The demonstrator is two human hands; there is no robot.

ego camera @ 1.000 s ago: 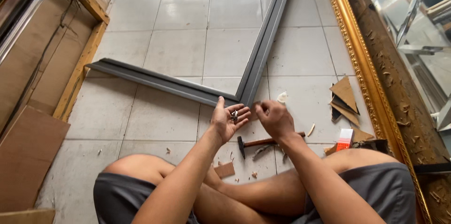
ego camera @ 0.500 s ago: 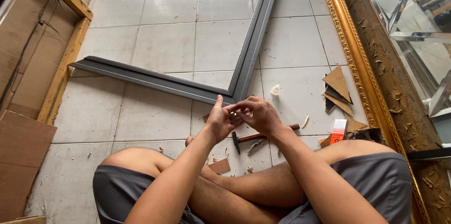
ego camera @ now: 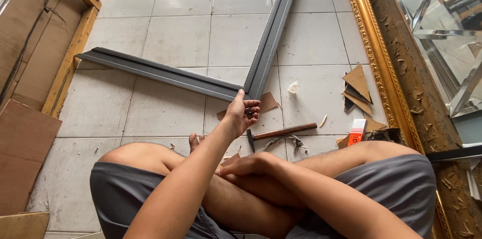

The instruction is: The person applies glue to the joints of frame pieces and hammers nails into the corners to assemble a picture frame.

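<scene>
Right hand [ego camera: 246, 165] dropped, relaxed; left hand [ego camera: 242, 114] pinches something small by the hammer [ego camera: 281, 132].

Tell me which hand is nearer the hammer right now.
Left. The left hand is raised at the grey frame corner, just above the hammer head; the right hand rests lower, on the crossed legs.

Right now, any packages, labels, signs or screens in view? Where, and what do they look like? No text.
Small box: on the tiled floor right of the hammer, beside the gilded frame; upright rectangle, white top, orange-red lower part.
Cardboard sheets: flat brown panels at the left edge, unprinted as far as visible.
No signs or screens visible.
</scene>
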